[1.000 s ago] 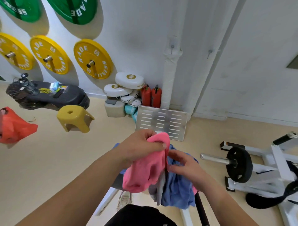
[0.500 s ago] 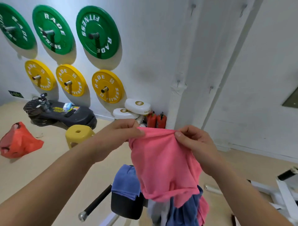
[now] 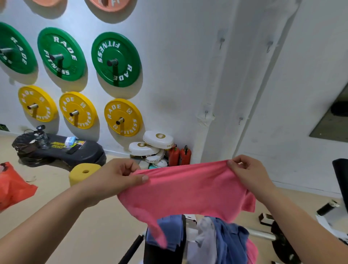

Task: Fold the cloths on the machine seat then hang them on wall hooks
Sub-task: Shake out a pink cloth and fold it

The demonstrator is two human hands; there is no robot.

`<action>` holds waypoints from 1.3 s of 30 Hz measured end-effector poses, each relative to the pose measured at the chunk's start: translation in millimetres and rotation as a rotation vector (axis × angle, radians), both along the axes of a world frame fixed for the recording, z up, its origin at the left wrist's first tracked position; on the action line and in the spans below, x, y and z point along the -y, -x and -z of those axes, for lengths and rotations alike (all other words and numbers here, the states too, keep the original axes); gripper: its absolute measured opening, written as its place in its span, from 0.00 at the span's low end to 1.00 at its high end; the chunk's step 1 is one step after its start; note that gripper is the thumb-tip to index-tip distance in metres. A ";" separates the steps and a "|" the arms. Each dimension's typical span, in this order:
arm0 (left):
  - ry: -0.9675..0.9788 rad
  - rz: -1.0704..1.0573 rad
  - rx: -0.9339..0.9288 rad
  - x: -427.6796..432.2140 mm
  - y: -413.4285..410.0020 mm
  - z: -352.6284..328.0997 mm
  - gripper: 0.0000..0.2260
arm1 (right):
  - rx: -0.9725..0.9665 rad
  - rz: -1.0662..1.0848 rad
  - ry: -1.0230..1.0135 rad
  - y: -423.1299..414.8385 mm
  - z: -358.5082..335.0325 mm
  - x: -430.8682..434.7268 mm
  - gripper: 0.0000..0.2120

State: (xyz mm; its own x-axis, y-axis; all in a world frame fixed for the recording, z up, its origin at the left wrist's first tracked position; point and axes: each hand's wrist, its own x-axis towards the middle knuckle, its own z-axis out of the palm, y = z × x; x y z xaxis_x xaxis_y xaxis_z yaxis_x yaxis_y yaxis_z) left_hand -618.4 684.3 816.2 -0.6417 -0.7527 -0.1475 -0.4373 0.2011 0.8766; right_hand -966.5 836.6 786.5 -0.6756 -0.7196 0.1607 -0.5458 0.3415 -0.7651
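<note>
Pink cloth now wider (green plate: RADE FITNESS)

We are counting three green plates, three yellow plates, two salmon plates, two red extinguishers, four wall hooks, one yellow stool, and one pink cloth being held up.

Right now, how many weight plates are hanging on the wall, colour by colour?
Green plates: 3
Yellow plates: 3
Salmon-pink plates, cut off by the top edge: 2
Total: 8
</note>
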 end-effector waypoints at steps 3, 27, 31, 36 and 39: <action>0.142 0.004 0.105 13.3 -28.3 5.5 0.07 | -0.050 0.059 -0.046 -14.0 8.7 1.6 0.09; 0.238 0.086 -0.311 -85.9 17.2 8.0 0.06 | 0.271 -0.531 -0.016 -139.1 -47.7 -37.9 0.05; 0.235 -0.174 -0.360 -70.9 20.3 2.4 0.07 | 0.274 -0.568 -0.226 -102.7 -23.0 -53.0 0.16; 0.209 -0.325 -0.337 -48.9 12.6 10.8 0.07 | 0.424 -0.441 -0.222 -47.6 4.9 -87.9 0.28; 0.184 -0.326 -0.257 -54.8 16.0 27.4 0.07 | 0.538 -0.335 -0.025 -35.1 16.9 -100.0 0.20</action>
State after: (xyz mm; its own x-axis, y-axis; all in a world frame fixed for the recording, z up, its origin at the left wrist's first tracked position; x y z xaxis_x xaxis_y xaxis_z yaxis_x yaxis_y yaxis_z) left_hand -634.4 739.0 788.8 -0.3650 -0.9203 0.1405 -0.2765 0.2513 0.9276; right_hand -931.4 936.6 769.6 -0.3945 -0.9052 -0.1581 -0.1676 0.2400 -0.9562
